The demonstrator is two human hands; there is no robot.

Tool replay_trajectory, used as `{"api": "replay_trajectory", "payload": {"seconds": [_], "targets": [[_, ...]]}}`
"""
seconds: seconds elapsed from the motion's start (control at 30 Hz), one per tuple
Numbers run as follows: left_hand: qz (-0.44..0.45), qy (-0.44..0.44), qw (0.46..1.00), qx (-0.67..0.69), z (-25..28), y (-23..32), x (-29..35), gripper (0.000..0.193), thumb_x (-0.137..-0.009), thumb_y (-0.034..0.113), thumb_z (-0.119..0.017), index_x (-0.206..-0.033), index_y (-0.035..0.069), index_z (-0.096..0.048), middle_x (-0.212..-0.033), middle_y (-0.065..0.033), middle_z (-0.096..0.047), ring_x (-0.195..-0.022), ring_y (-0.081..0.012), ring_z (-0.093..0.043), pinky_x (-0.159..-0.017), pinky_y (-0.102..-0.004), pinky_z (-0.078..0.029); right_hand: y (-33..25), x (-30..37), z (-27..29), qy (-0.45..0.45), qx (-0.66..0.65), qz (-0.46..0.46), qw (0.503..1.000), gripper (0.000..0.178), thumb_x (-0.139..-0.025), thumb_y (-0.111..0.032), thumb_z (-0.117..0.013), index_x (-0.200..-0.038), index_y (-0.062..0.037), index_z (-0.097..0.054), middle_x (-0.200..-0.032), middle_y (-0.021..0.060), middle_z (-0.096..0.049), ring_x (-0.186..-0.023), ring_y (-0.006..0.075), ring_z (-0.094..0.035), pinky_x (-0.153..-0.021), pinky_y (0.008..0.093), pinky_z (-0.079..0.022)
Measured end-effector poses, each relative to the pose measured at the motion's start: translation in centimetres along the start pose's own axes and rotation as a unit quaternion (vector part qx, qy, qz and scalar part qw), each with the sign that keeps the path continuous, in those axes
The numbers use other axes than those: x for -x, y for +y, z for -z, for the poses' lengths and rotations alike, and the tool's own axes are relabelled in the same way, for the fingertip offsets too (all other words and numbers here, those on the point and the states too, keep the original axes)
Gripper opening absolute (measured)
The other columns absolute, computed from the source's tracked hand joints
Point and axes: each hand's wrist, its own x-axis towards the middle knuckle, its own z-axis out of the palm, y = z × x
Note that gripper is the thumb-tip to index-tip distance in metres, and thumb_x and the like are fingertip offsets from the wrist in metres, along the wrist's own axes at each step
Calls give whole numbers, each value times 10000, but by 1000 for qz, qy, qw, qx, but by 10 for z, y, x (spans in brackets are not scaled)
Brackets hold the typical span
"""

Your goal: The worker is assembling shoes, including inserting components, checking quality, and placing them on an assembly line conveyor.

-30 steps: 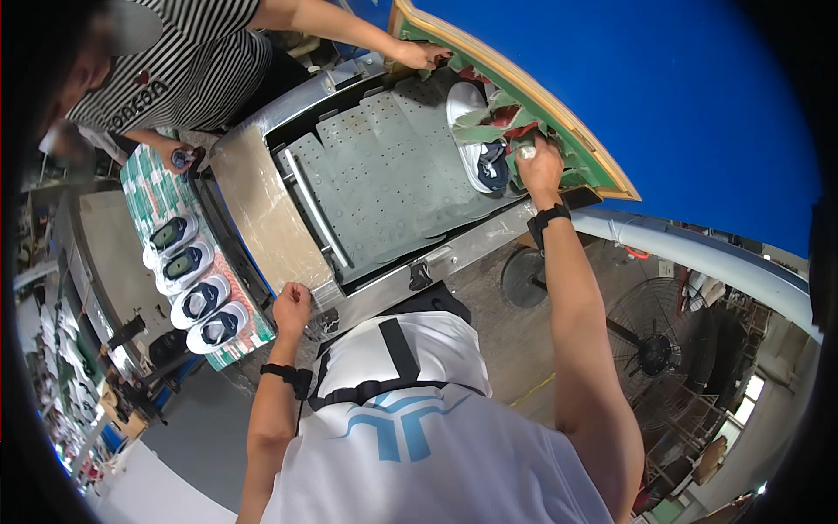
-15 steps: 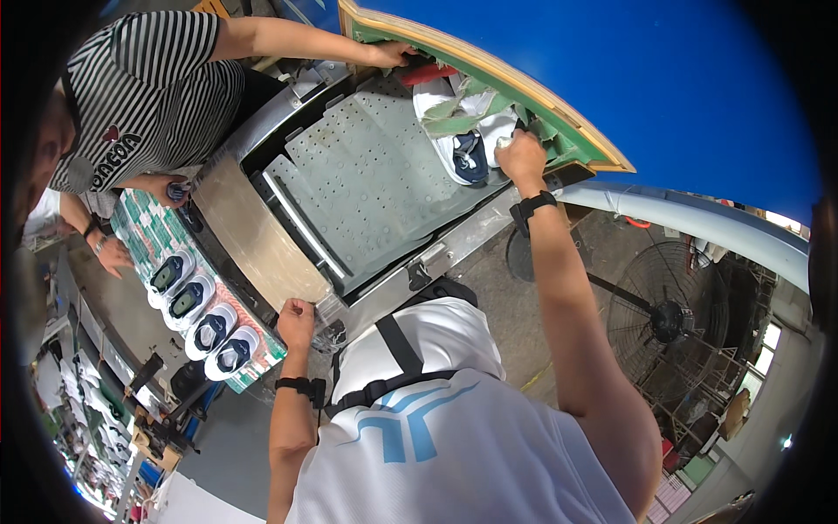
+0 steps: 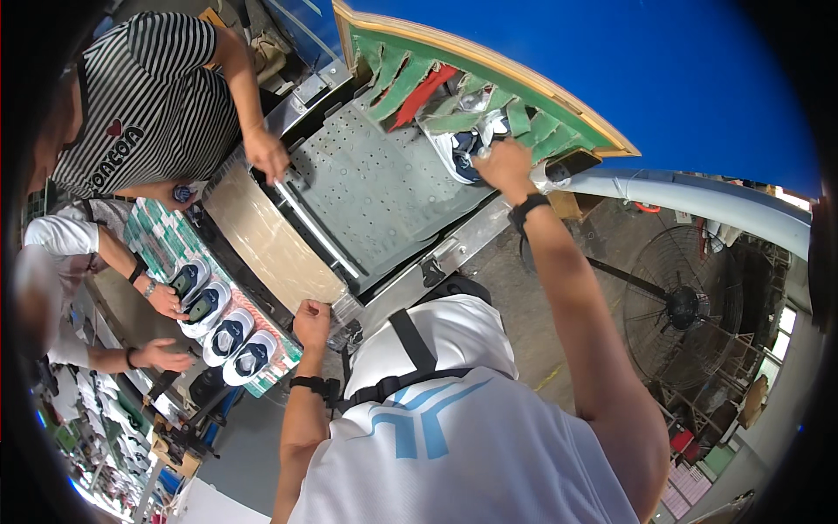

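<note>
Shoe under right hand fingers

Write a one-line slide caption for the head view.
Right hand on a shoe at the green-curtained opening; left hand at the metal table's near edge.

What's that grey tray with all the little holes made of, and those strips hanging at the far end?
The perforated tray looks like dull grey metal: flat, rigid, punched with regular holes, with a shiny rail along its edge. The hanging strips, green and one red, seem like soft cloth or rubbery sheet, since they droop and curl; which one I cannot tell. The right hand reaches beneath them.
</note>
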Motion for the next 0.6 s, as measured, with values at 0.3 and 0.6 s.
{"api": "replay_trajectory", "payload": {"seconds": [0.3, 0.6], "targets": [[42, -10, 999, 1, -4, 17, -1, 205, -906, 264, -748, -841, 72, -716, -737, -78, -745, -672, -202, -723, -695, -360, -568, -17, -8, -32, 65, -77, -126, 987, 355, -757, -227, -839, -1015, 7, -772, -1124, 231, -717, -1097, 416, -700, -990, 484, -535], [52, -24, 997, 57, -5, -21, -7, 189, -909, 228, -725, -837, 55, -702, -684, -69, -715, -600, -173, -688, -608, -339, -548, -45, 33, 41, -174, -203, -52, 962, 387, -770, -311, -784, -1018, -16, -821, -1066, 251, -787, -1025, 428, -757, -919, 486, -604]]}}
